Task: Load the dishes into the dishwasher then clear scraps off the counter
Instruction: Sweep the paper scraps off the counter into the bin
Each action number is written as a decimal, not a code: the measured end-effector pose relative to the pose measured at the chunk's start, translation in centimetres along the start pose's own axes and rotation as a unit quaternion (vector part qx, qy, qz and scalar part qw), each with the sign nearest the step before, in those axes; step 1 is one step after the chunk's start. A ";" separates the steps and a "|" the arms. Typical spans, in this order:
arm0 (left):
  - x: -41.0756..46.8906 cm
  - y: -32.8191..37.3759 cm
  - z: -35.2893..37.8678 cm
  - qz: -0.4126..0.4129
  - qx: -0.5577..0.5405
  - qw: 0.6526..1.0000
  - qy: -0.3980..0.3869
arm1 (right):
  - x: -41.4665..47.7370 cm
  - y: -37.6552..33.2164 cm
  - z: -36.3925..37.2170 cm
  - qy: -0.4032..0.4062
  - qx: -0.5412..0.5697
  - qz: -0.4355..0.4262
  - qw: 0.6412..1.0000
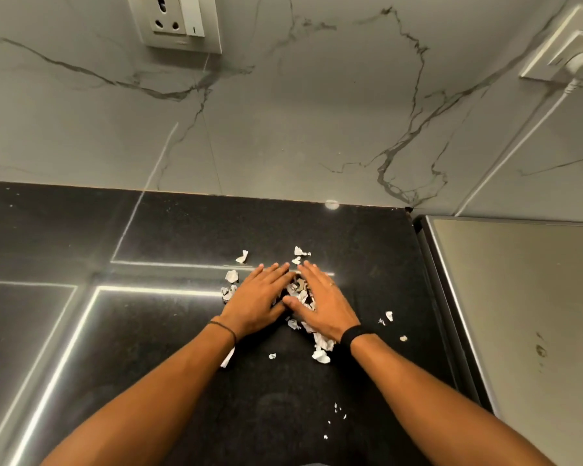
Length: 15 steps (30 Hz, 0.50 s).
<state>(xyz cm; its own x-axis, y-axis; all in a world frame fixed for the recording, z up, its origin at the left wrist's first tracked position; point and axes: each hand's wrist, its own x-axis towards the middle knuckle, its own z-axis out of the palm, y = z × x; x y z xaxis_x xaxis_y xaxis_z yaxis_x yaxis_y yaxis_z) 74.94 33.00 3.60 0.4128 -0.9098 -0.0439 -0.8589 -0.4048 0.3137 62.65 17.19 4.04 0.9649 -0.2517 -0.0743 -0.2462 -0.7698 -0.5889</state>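
Both hands lie palm-down on the counter (169,331). The left hand (254,299) and right hand (325,306) have their fingers straight and held together. They angle inward so the fingertips almost meet. A pile (298,290) of white scraps sits penned between the two palms. Neither hand pinches or lifts anything; they press flat and fence the pile in.

The job looks to be in its second half. No dishes show, and the dishwasher is out of view, so whether loading is finished cannot be checked. That the hands are on the scraps suggests it is.

The clearing itself seems only partly done, since plenty lies outside the hands:
- far bits (302,252) sit just beyond the fingertips
- left bits (230,284) lie just outside the left hand
- a strip (228,358) pokes out from under the left wrist
- wrist bits (322,351) trail beside the right wrist
- right bits (388,316) lie further out past the right hand, toward a steel top (519,297)
- crumbs (338,409) are scattered near the body, between the forearms

By my reading, what is left is to sweep these strays into the pile, scoop it all up and carry it off. No bin is in view, so where it goes cannot be told. The crumbs look the hardest to gather, being small and well apart from the pile.
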 end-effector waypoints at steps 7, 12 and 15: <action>2.0 -3.9 -2.8 -0.106 0.002 0.994 0.021 | 5.9 0.3 -2.1 -0.033 -0.024 0.034 0.999; 1.5 -5.1 -2.0 -0.126 -0.023 0.990 -0.051 | 6.7 -0.1 -0.7 -0.069 -0.050 0.022 0.996; 0.0 -4.3 -0.9 -0.094 -0.049 0.994 -0.025 | 4.6 -0.4 0.4 -0.071 -0.062 -0.026 0.995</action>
<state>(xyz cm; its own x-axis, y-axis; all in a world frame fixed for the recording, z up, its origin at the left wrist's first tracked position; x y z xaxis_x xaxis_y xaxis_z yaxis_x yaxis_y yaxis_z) 78.86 34.82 3.11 0.5457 -0.8233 -0.1561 -0.7332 -0.5593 0.3868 67.23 16.57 3.61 0.9776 -0.1306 -0.1652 -0.1964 -0.8484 -0.4916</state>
